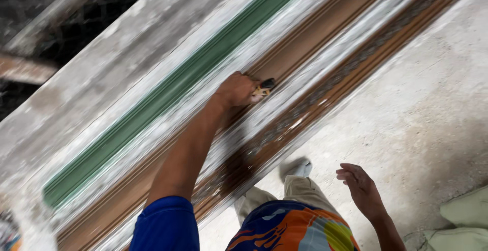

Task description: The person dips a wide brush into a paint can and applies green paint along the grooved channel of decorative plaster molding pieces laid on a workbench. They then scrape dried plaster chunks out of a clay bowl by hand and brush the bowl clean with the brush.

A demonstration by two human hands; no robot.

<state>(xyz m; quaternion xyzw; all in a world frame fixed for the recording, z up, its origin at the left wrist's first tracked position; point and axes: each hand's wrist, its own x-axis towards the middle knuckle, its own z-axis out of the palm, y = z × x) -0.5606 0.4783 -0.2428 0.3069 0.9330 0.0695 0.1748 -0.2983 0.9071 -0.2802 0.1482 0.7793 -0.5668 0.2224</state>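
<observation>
My left hand [236,89] is stretched out from a blue sleeve and is closed around a small yellowish tool with a black tip [265,86]. The tool's tip presses on the brown groove of a long carved wooden moulding [315,32] that runs diagonally across the view. The moulding is patchy white, with a green strip [168,91] along it and a beaded brown band near its lower edge. My right hand [358,185] hangs free over the concrete floor, fingers apart and holding nothing.
Bare concrete floor [432,103] lies to the right of the moulding. My shoe [297,167] stands close to the moulding's edge. A pale green cloth or sack [465,220] sits at the bottom right. Dark mesh [76,22] shows at the top left.
</observation>
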